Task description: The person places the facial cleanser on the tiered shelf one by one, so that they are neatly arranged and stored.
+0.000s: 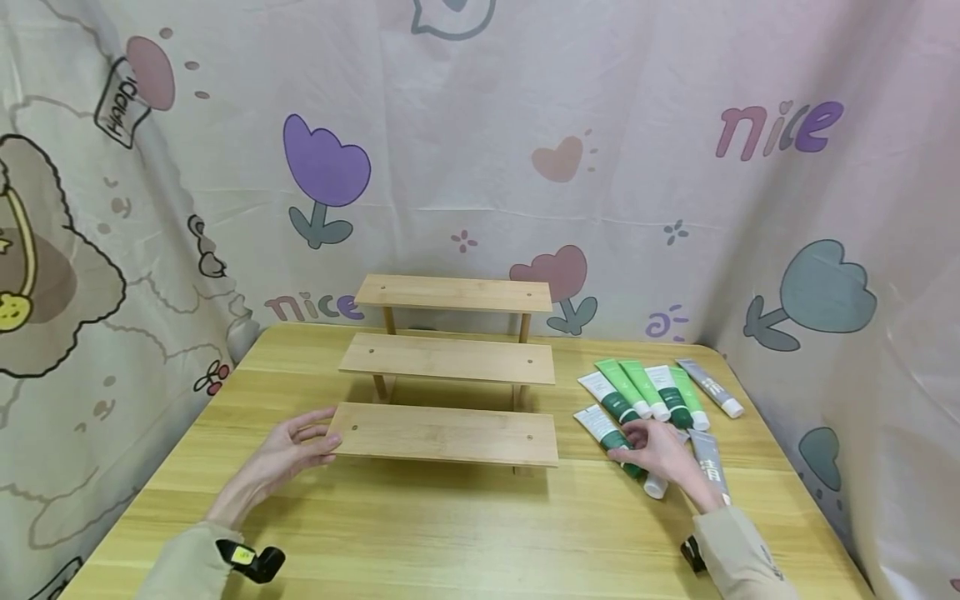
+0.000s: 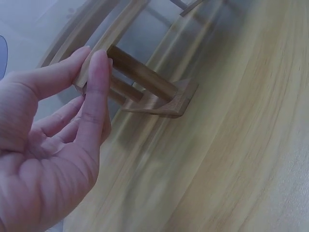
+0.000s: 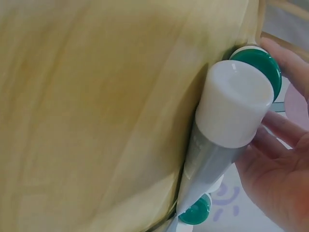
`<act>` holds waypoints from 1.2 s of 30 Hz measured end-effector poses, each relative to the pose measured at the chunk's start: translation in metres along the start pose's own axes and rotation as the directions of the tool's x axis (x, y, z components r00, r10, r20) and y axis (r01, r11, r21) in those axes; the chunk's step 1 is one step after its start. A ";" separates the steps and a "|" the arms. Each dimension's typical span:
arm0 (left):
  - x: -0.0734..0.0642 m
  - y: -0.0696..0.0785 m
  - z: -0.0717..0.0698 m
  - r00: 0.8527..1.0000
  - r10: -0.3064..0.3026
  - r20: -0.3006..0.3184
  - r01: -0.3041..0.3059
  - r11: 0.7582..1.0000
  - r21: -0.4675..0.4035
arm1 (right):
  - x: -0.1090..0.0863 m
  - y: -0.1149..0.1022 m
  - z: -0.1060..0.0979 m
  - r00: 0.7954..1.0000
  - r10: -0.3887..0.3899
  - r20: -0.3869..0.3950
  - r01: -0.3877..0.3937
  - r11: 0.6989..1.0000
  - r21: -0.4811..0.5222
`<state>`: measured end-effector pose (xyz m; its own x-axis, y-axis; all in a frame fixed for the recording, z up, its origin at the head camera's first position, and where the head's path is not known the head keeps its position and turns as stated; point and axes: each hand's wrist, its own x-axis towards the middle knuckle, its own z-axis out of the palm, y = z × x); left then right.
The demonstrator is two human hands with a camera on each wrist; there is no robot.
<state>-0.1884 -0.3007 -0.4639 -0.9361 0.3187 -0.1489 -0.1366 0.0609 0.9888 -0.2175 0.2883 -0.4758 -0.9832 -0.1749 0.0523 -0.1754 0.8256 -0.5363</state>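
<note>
A three-tier wooden display stand (image 1: 444,434) stands on the table. My left hand (image 1: 288,450) pinches the left end of its lowest board between thumb and fingers; the left wrist view shows the board edge (image 2: 113,36) between them. At the right, my right hand (image 1: 663,454) has its thumb and fingers around a white-and-green tube (image 1: 603,427) lying on the table. That tube's green cap (image 3: 260,65) shows beside the fingers in the right wrist view. In front of it, a grey tube (image 3: 207,157) with a white cap lies close to the hand.
Behind the right hand lie several green tubes (image 1: 618,383) and white-and-green tubes (image 1: 663,387), side by side. One grey tube (image 1: 708,387) lies farther right, another grey tube (image 1: 708,458) beside the right wrist. A printed curtain (image 1: 465,167) hangs behind the wooden table (image 1: 420,533).
</note>
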 end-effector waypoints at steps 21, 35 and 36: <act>0.000 0.002 0.002 1.000 -0.009 -0.001 0.009 1.000 -0.021 | 0.007 -0.020 -0.013 0.997 0.039 -0.061 -0.035 0.997 0.063; 0.000 0.000 0.002 1.000 0.009 0.004 -0.009 0.999 -0.031 | 0.026 -0.050 -0.037 0.997 0.062 -0.040 -0.055 0.986 0.155; 0.000 0.000 0.002 1.000 0.012 0.006 -0.012 0.999 -0.032 | 0.028 -0.053 -0.038 0.997 0.067 -0.038 -0.059 0.983 0.171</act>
<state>-0.1874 -0.2988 -0.4641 -0.9358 0.3248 -0.1374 -0.1362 0.0266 0.9903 -0.2377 0.2601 -0.4138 -0.9939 -0.0989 0.0486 -0.1056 0.7303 -0.6749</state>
